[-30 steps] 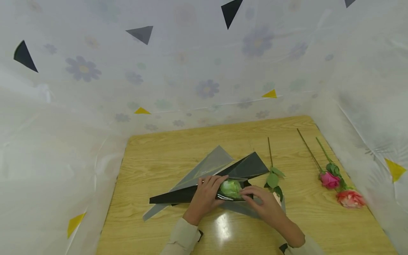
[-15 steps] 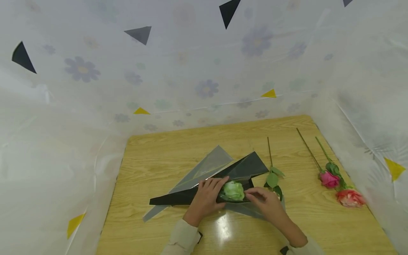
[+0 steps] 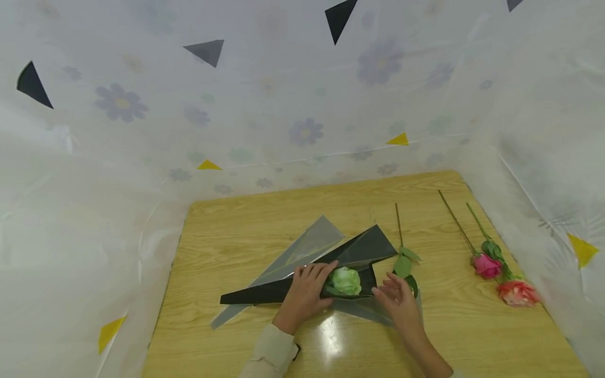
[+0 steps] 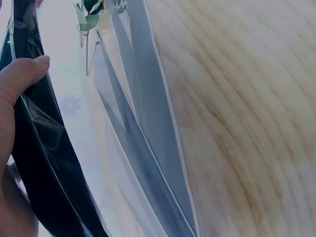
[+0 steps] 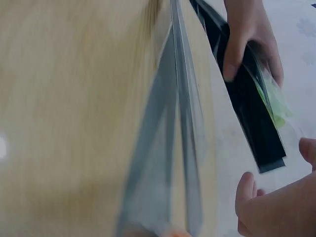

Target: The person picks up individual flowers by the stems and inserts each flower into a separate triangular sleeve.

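Observation:
A pale green rose (image 3: 346, 281) lies inside a black wrapping-paper sleeve (image 3: 257, 292), its bloom toward the right end. My left hand (image 3: 304, 291) grips the sleeve across its middle; the left wrist view shows the thumb (image 4: 24, 74) pressed on the glossy black paper. At the sleeve's open right end is my right hand (image 3: 402, 304), fingers loosely bent and holding nothing. In the right wrist view that hand (image 5: 276, 207) is apart from the sleeve's end. The rose's stem is hidden in the wrap.
Beneath and behind the sleeve lie grey translucent wrapping sheets (image 3: 309, 244). A leafy flower stem (image 3: 403, 265) lies just right, its bloom hidden by my right hand. Farther right are a magenta rose (image 3: 488, 266) and a coral flower (image 3: 518, 293) on the wooden table (image 3: 472, 336).
My right hand has let go near the bloom and drawn back to the right, its fingers loosening. The rose shows more fully. The left hand stays on the sleeve.

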{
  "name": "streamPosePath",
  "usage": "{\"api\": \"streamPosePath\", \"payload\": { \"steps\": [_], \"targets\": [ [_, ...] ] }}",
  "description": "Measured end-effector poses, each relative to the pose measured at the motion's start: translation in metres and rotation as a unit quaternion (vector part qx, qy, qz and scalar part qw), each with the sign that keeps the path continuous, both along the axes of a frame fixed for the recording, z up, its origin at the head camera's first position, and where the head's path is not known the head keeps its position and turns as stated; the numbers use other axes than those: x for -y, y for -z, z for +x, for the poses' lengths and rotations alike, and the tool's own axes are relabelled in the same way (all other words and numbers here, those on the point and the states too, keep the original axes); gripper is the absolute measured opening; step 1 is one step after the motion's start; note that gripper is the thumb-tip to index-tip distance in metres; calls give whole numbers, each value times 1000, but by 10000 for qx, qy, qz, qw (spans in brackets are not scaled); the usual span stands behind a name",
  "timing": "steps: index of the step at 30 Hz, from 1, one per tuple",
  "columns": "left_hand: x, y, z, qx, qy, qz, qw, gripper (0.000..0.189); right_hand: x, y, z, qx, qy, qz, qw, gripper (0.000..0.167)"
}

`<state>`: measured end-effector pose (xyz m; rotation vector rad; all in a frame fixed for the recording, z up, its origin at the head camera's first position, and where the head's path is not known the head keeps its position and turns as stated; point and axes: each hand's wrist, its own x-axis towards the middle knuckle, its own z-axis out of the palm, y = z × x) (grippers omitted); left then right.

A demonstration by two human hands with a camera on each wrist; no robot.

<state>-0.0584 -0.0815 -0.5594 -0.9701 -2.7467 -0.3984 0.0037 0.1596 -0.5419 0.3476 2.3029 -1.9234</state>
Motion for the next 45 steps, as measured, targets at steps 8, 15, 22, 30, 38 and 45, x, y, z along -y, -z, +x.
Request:
{"api": "streamPosePath", "payload": {
  "steps": [8, 15, 22, 30, 38, 45],
  "targets": [
    [-8, -1, -4, -187, 148, 19, 9997, 102, 30, 20, 16, 1220, 120, -2310, 9652, 60],
    [-17, 2, 2, -126, 378, 33, 9992, 100, 41, 21, 18, 1346, -253, -3160, 9388, 57],
    [-19, -1, 6, 163, 548, 468, 9973, 87, 41, 27, 18, 1348, 266, -3088, 9412, 48],
    [-24, -2, 3, -39, 537, 1136, 9921, 44, 47, 30, 21, 1307, 556, -3137, 9388, 45],
    [-28, -6, 3, 28, 616, 1436, 9877, 35, 55, 31, 24, 1249, 705, -3612, 9214, 54],
    [-32, -11, 0, 103, 877, 1545, 9840, 35, 59, 35, 20, 1103, 505, -4010, 9080, 52]
  ]
}}
